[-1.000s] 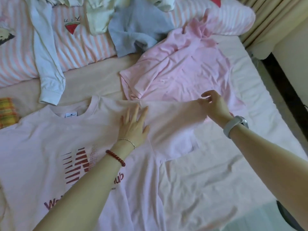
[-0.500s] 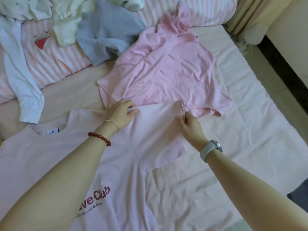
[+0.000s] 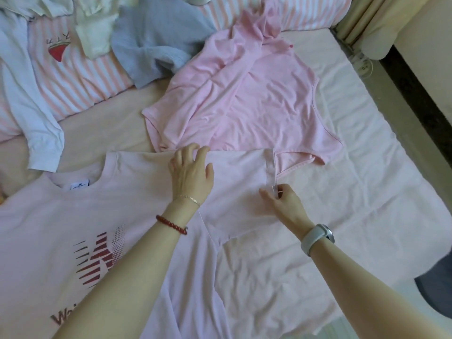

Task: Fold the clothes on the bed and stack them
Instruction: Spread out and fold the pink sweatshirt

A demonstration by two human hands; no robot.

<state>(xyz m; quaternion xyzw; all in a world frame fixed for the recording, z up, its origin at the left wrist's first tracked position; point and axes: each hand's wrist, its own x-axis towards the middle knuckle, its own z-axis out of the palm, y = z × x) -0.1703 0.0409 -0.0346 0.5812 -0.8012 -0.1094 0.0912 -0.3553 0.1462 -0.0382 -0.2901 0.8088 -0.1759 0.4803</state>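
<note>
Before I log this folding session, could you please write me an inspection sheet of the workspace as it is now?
Surface: bed with a creased pale pink sheet.
Job's things: printed tee spread flat, its sleeve laid out; pink top crumpled beyond it; blue garment, white shirt and cream garment unfolded at the head end.
Clutter: striped bedding.
Grippers: left hand rests on the tee's shoulder, fingers bent; right hand pinches the sleeve hem.
Cables: power strip beside the bed.
Surroundings: curtain, dark floor.
</note>
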